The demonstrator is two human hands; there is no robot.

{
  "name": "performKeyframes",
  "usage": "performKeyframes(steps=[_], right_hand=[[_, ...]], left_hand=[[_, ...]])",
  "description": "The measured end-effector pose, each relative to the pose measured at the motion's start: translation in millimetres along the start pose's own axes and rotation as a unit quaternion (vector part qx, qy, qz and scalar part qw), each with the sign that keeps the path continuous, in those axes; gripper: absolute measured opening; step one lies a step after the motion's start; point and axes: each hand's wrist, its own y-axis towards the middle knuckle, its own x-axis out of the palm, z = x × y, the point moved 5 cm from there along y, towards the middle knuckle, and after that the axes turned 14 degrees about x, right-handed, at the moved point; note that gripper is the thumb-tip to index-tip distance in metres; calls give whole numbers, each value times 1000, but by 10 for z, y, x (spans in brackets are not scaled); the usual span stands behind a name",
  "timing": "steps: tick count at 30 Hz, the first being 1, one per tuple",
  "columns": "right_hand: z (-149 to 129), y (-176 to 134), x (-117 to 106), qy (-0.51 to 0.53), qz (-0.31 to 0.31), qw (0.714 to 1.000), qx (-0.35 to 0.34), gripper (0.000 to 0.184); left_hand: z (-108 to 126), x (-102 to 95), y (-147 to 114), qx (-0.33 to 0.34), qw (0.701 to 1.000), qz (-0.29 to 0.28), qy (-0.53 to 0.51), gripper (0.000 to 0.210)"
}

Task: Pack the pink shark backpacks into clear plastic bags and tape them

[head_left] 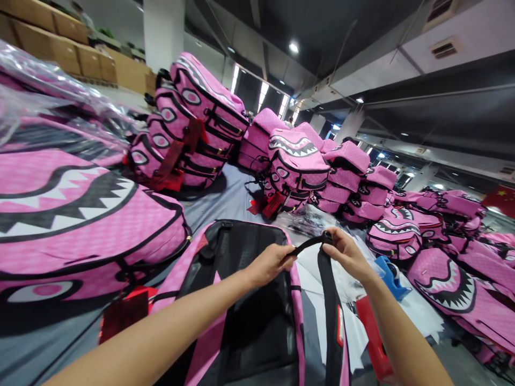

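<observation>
A pink backpack (257, 316) lies before me with its black padded back facing up. Above its right edge, my left hand (273, 262) pinches a black webbing strap (308, 245). My right hand (341, 249) grips the dark buckle (326, 237) where that webbing meets the shoulder strap (332, 305). The shoulder strap hangs down from the buckle along the bag's right side and carries a small red label (340, 324). Between my two hands the webbing bows slightly upward. My fingers partly cover the buckle.
A pink shark-mouth backpack (80, 214) lies at the left, near a red tag (124, 316). Stacked backpacks (193, 128) stand behind. White sheets (350, 327), a blue object (392, 276) and a red object (374, 338) are at the right. Plastic-wrapped goods (60, 91) lie far left.
</observation>
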Motion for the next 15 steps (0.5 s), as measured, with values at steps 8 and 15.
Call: performKeyframes(steps=[8,15], right_hand=[[197,1125,620,-229,50,968,-86,34],[538,1648,1422,-361,-14,932,-41,40]], left_hand=[[119,628,-1314,-248,893,266,-266,58],[149,303,-1723,-364,882,211,-213,69]])
